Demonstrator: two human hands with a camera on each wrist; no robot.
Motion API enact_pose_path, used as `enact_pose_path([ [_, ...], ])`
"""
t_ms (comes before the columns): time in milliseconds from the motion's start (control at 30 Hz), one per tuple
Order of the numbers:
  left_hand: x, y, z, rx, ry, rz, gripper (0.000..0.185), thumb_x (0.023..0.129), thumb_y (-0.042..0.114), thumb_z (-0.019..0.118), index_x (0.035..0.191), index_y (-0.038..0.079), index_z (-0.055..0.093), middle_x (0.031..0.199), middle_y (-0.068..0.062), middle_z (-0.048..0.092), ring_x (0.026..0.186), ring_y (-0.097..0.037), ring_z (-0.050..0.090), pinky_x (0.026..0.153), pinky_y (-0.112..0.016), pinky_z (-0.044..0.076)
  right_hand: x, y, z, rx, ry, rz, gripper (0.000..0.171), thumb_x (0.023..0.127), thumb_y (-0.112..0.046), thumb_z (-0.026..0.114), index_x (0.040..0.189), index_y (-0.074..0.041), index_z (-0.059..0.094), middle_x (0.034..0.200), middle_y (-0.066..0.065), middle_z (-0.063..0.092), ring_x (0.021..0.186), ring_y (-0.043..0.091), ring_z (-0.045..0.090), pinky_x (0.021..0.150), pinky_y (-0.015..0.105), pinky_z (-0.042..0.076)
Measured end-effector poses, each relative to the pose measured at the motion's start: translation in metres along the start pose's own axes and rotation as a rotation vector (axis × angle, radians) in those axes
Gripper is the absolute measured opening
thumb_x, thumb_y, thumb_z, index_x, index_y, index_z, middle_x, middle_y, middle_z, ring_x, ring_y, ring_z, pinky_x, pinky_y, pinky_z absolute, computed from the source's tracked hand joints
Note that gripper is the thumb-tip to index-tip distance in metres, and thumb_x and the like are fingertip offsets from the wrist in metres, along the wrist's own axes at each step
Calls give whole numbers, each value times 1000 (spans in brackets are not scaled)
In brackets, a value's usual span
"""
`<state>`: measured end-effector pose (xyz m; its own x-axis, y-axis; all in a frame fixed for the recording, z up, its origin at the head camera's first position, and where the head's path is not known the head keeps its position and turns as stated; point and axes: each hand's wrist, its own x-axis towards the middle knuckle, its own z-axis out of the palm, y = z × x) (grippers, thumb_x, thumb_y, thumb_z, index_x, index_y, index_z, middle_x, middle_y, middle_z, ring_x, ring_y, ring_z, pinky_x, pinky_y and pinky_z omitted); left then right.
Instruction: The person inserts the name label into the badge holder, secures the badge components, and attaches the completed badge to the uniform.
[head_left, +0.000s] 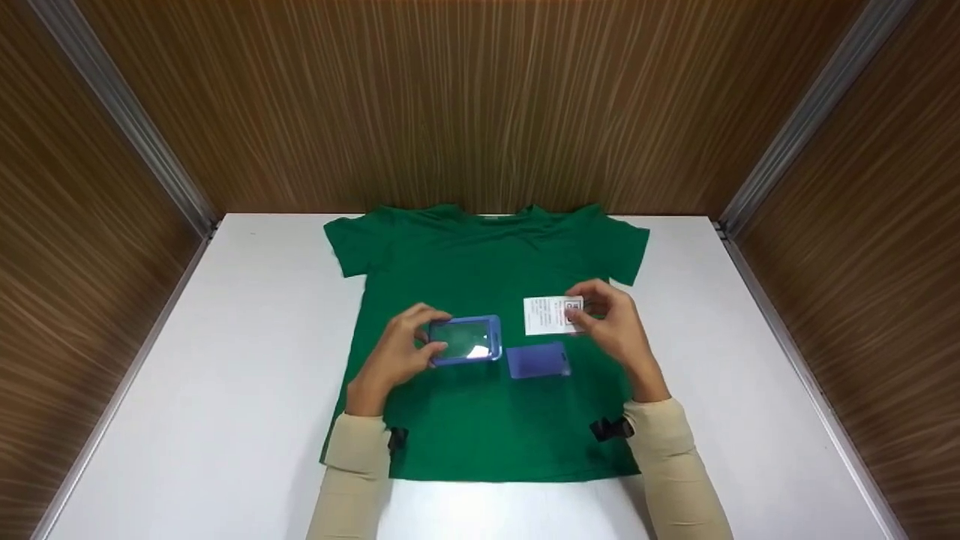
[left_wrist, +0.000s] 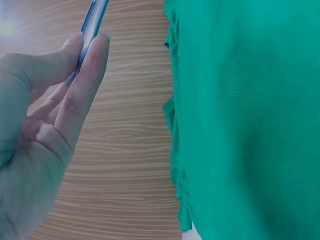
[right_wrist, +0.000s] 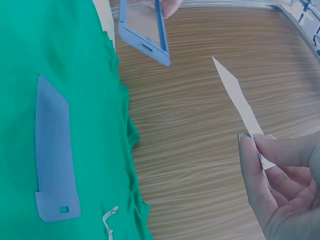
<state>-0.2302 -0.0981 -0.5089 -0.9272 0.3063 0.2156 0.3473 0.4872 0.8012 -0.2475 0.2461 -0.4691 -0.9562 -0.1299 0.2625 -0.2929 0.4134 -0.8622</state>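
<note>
Above the green shirt (head_left: 480,405), the left hand (head_left: 394,356) grips a blue badge holder (head_left: 466,340); the right hand (head_left: 615,326) pinches a white card (head_left: 547,315)

A green T-shirt (head_left: 480,390) lies spread flat on a white table (head_left: 225,375), front up, its neckline toward the far edge and its hem toward the near edge. A flat blue-violet backing sheet (head_left: 538,361) rests on the shirt's middle. Wood-grain panels (head_left: 480,105) wall the table on three sides, with metal strips (head_left: 127,120) running down the two far corners
</note>
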Motion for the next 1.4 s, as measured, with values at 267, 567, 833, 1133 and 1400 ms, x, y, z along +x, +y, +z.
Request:
enact_pose_path([
  [267,1,1,4,-7,-5,29,37,93,3,75,129,10,69,121,-12,65,88,-21,63,64,-23,59,-2,-4,14,40,-46,-9,20,93,0,73,113,0,71,107,20,74,80,24,71,56,27,60],
  [567,0,3,7,-8,-5,55,37,93,3,74,129,10,69,121,-11,64,89,-21,64,65,-22,59,-6,-5,36,89,-108,-49,17,93,-2,74,110,-1,71,105,21,74,80,34,74,54,27,60],
  [833,0,5,9,-16,-12,66,36,94,4,74,130,9,68,123,-15,64,92,-24,65,67,-22,59,-9,-6,53,61,-152,-53,20,93,1,73,112,-1,70,110,23,73,79,33,73,56,25,60],
  [1133,3,7,11,-15,-22,82,38,94,5,75,131,8,68,123,-16,64,92,-24,64,69,-30,60,-13,-6,62,13,-135,-93,24,90,5,74,113,2,69,110,25,72,76,36,73,55,27,60],
  [1400,1,8,12,-3,-17,72,37,94,6,74,130,10,68,121,-8,64,91,-19,64,68,-22,58,-14,-7,67,20,-152,-113,21,93,1,73,113,-2,69,111,22,72,74,29,75,57,24,60],
])
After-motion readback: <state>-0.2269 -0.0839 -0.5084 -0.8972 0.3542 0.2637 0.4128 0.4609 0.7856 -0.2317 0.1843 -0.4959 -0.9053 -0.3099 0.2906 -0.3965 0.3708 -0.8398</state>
